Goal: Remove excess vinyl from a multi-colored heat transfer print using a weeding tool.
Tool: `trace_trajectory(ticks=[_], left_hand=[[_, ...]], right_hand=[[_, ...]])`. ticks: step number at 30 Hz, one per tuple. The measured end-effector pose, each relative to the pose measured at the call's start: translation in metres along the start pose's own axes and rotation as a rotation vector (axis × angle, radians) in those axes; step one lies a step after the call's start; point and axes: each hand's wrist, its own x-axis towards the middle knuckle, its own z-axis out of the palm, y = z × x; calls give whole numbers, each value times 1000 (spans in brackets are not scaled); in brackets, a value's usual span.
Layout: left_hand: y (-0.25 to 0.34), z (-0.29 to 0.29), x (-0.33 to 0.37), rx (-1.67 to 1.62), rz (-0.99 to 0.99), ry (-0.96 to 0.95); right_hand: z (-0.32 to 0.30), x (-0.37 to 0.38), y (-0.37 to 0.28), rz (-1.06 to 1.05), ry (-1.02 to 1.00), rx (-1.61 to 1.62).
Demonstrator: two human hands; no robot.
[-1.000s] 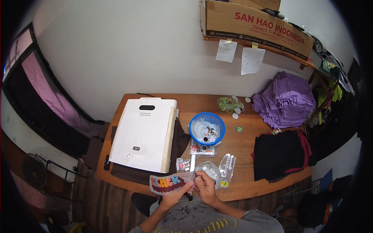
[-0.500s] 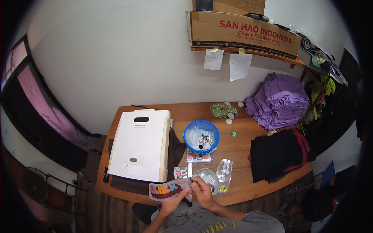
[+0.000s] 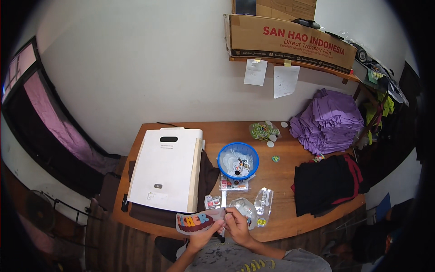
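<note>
In front of my body, near the table's front edge, I hold a transfer film (image 3: 195, 221) with colourful block lettering. My left hand (image 3: 206, 235) is closed on its lower right part, thumb on top. At the film's right end my right hand (image 3: 238, 228) is closed, thumb and fingers pinched together on it. A small dark thing shows between the hands; I cannot make out what it is. Just beyond my right hand lies a clear plastic piece (image 3: 244, 206) with prints, and beside it a long clear film strip (image 3: 263, 204) with pale lettering and a yellow round mark.
A white heat-press-like box (image 3: 165, 174) stands on dark cloth at left. Beyond my hands sits a blue basket (image 3: 257, 164) of film scraps. Folded black and red garments (image 3: 321, 186) and a purple cloth stack (image 3: 328, 120) occupy the right. Green printed film (image 3: 263, 131) lies at the back.
The view has shifted slightly, so the table and shelf appear a little farther right. Both hands keep their hold on the film, which looks almost unchanged in place.
</note>
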Motion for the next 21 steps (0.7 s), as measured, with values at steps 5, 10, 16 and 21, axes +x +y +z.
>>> trace_trajectory(ticks=[5,10,16,21], left_hand=[[-2,-2,-1,1,-47,15],[6,3,-2,-10,-18,21],[7,5,-2,-21,18,8],[-3,0,-3,13,-13,37]], right_hand=[[2,0,-5,-3,-6,-24],[1,1,1,-20,-10,-24],[-2,1,7,-2,-14,9],[-4,1,11,-6,-5,-6]])
